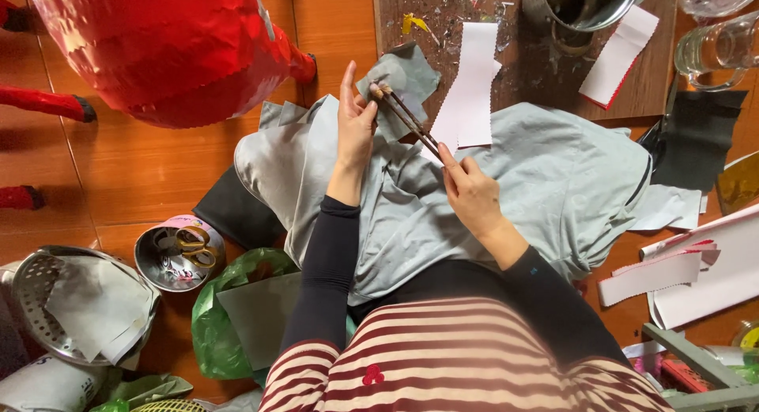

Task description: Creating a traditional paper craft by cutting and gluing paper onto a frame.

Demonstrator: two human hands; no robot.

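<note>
Not much packaging in this shot, honestly. There's a crumpled green plastic bag [217, 317] on the orange floor at lower left, just beside the person's left sleeve, with a flat grey sheet [261, 315] sticking out of its mouth. Next to it sits a small round metal tin [170, 263] with a pinkish rim, open on top, holding gold-handled scissors [194, 246]. No signs or screens anywhere, and no labels I can make out.
</note>
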